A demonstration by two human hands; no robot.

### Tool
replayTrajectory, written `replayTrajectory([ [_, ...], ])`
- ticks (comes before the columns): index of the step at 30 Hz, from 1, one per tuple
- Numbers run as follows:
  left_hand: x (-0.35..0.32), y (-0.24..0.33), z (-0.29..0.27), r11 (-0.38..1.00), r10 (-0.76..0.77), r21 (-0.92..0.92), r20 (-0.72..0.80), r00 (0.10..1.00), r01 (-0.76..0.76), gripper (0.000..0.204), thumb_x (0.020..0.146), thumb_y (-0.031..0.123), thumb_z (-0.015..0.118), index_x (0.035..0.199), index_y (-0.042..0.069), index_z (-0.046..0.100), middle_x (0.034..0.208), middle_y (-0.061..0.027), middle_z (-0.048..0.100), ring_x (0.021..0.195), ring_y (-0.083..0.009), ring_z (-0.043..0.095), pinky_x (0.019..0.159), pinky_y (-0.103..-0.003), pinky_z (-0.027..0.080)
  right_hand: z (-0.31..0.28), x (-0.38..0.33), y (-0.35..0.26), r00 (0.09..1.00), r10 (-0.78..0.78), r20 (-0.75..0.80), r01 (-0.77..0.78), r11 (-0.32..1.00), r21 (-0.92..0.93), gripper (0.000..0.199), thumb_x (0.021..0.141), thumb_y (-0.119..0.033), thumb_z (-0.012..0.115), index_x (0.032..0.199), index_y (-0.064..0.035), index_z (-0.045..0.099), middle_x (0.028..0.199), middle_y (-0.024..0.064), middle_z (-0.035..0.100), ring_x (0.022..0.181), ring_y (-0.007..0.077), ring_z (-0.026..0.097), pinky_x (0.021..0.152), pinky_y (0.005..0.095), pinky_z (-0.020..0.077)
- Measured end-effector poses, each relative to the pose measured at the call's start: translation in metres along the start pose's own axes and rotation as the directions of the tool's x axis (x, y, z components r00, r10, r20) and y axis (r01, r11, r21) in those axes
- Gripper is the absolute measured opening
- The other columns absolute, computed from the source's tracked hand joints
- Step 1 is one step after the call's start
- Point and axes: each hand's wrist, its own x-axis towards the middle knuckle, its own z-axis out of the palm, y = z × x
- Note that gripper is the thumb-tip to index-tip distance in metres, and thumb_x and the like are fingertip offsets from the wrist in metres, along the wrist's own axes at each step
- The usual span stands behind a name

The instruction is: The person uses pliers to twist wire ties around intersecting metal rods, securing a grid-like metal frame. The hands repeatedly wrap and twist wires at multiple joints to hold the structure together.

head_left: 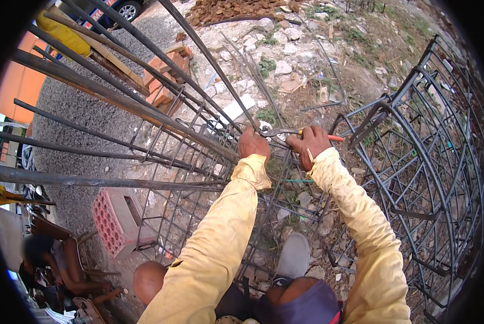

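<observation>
My right hand (313, 144) is closed around the handles of a pair of pincers (277, 131) with orange grips. Their metal jaws point left and meet the steel bars right beside my left hand (254, 143). That hand is curled around a long steel bar (217, 67) where it joins the rebar cage (199, 141); its fingertips are partly hidden. Crossing bars and square stirrups make up the cage, which reaches down between my forearms. Both my sleeves are yellow.
Long bars (91, 86) fan out to the upper left. A second rebar cage (415, 140) stands at right. A red perforated block (118, 221) and stacked bricks (169, 70) lie at left. A person (58, 259) sits at lower left. Broken stones (282, 67) cover the ground beyond.
</observation>
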Motion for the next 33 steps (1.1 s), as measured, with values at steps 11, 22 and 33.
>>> replayTrajectory([
  [11,0.001,0.001,-0.003,0.998,-0.033,-0.059,0.032,0.999,0.035,0.034,0.09,-0.001,0.047,0.119,-0.001,0.065,0.106,-0.0258,0.068,0.097,-0.0378,0.066,0.087,-0.04,0.049,-0.029,0.013,-0.011,0.896,0.13,0.424,-0.222,0.959,0.176,0.033,0.085,-0.014,0.059,0.116,-0.0025,0.06,0.1,0.0279,0.063,0.092,0.0436,0.066,0.08,0.05,0.0525],
  [22,-0.007,-0.005,-0.009,0.999,0.046,-0.012,0.034,0.998,-0.045,0.036,0.091,0.001,0.043,0.123,-0.002,0.061,0.108,-0.0269,0.066,0.101,-0.0416,0.064,0.089,-0.042,0.048,0.034,-0.007,0.009,0.927,0.009,0.374,-0.273,0.699,0.661,0.028,0.087,-0.022,0.068,0.112,-0.0084,0.068,0.07,0.0108,0.062,0.065,0.0189,0.058,0.065,0.0382,0.0482],
  [33,-0.009,0.001,-0.008,0.999,0.013,0.031,0.014,1.0,-0.014,0.038,0.091,-0.002,0.041,0.123,-0.004,0.061,0.111,-0.0212,0.068,0.105,-0.0293,0.065,0.093,-0.035,0.046,0.022,0.016,0.034,0.776,-0.027,0.63,-0.535,0.502,0.68,0.041,0.088,-0.033,0.074,0.108,0.0018,0.064,0.07,0.0101,0.066,0.058,0.0211,0.067,0.053,0.0346,0.0559],
])
